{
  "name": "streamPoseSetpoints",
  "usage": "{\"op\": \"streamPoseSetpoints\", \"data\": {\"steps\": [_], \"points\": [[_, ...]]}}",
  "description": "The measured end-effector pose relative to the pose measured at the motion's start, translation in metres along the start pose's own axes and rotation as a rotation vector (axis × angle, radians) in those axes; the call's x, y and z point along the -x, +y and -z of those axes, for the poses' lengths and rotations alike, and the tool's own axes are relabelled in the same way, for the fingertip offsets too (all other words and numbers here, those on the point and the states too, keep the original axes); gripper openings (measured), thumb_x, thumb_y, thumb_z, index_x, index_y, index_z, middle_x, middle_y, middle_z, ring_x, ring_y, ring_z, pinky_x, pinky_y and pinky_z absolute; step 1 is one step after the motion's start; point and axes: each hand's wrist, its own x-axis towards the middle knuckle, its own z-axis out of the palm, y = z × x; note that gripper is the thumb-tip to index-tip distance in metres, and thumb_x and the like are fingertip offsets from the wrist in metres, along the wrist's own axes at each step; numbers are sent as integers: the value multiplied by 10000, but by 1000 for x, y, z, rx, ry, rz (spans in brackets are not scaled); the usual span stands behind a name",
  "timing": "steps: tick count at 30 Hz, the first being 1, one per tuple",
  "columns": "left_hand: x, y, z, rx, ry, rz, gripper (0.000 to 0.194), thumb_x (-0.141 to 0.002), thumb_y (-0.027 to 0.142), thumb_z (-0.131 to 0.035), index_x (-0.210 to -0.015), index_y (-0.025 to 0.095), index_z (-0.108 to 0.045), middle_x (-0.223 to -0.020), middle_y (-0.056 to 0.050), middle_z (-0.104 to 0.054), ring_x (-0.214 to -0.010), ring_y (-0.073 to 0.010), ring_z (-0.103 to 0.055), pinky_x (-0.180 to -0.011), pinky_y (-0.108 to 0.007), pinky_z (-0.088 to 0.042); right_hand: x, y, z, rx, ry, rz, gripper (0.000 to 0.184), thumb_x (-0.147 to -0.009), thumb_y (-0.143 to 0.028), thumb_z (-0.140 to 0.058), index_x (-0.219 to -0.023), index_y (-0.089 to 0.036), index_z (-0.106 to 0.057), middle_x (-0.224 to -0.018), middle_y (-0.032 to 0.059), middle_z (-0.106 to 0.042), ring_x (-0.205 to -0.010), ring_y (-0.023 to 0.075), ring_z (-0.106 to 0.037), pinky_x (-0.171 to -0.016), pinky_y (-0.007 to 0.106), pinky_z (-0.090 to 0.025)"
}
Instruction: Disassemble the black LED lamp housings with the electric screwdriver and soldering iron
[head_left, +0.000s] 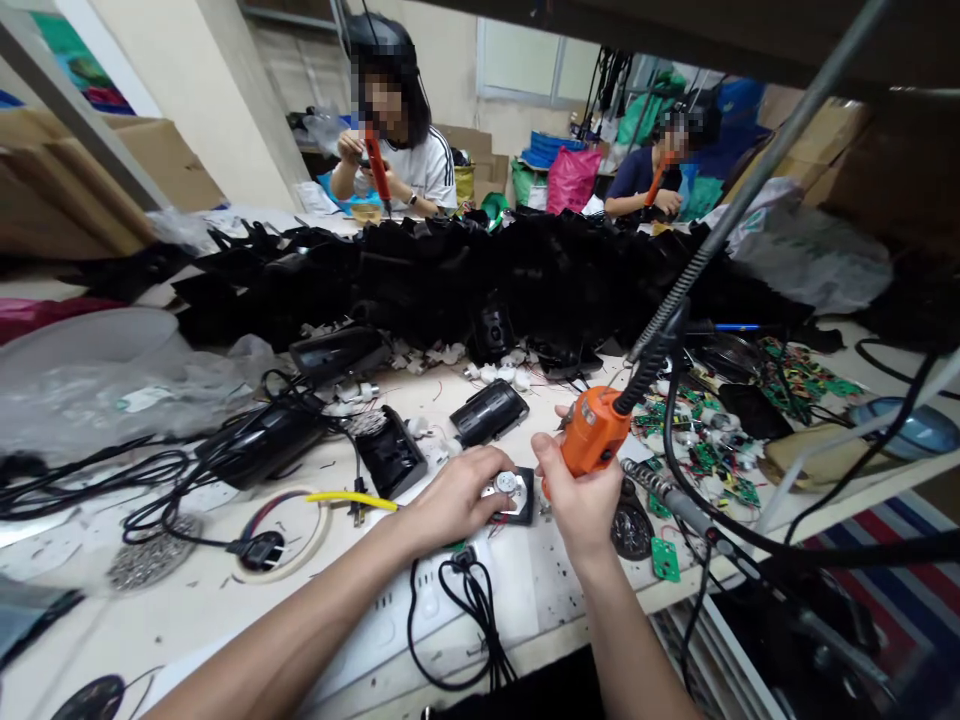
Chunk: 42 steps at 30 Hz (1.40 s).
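My left hand [454, 492] is closed on a small square black part with a round silver-white motor [508, 484] on top, low against the table. Just to its right, my right hand [583, 505] grips an orange electric screwdriver [596, 432], whose spring-hung black cord leads up to the right. The screwdriver's tip is hidden from me. Behind the part lies a black plastic housing [489, 412]. An open black housing [390, 450] sits left of it. Below my left hand is a coiled black cable [472, 610] on a white power strip [420, 600].
Many black plastic shells [450, 270] are heaped across the back. Green circuit boards [697, 420] lie to the right, near a soldering iron [675, 505]. A tape roll [244, 575] and a clear plastic bag [112, 390] are on the left. Two people hold orange-red screwdrivers across the table.
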Motion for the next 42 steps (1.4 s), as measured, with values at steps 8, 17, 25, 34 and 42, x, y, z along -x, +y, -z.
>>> {"op": "streamPoseSetpoints", "data": {"steps": [8,17,25,34,42], "points": [[1,3,4,11,-24,15,260,-863,206,-618,-1120,172,-608,-1131,-96,-647,-1078,-226,-569,-959,-369,-455,-16,2,-9,56,19,95,483,-744,-446,-731,-1100,-174,-549,-683,-23,-638,-594,170,-609,-671,339,-519],[0,7,8,-98,-28,22,194,-877,255,-605,-1052,181,-642,-1053,-82,-625,-973,-235,-510,-894,-390,-438,-12,19,21,243,-56,119,616,-782,-365,-688,-1316,-180,-445,-1256,158,-559,-1105,259,-579,-964,468,-479],[1,8,8,-34,14,36,225,-864,262,-605,-1069,188,-662,-1054,-89,-632,-959,-248,-504,-875,-400,-413,39,61,42,384,-555,0,788,-698,-144,-699,-1416,-240,-389,-1422,106,-462,-1319,270,-444,-1100,474,-399],[12,-5,8,905,267,383,429,-754,387,-736,-1120,183,-643,-937,-46,-681,-818,-178,-605,-759,-287,-459,34,53,34,455,-571,102,683,-743,-96,-660,-1381,-205,-442,-1341,106,-527,-1269,250,-479,-1104,455,-393],[14,-6,4,1431,343,510,502,-526,299,-915,-962,145,-718,-878,-58,-719,-787,-156,-645,-779,-245,-509,33,37,30,436,-480,158,492,-826,-205,-639,-1305,-189,-529,-1256,114,-574,-1210,254,-515,-1058,449,-436]]}}
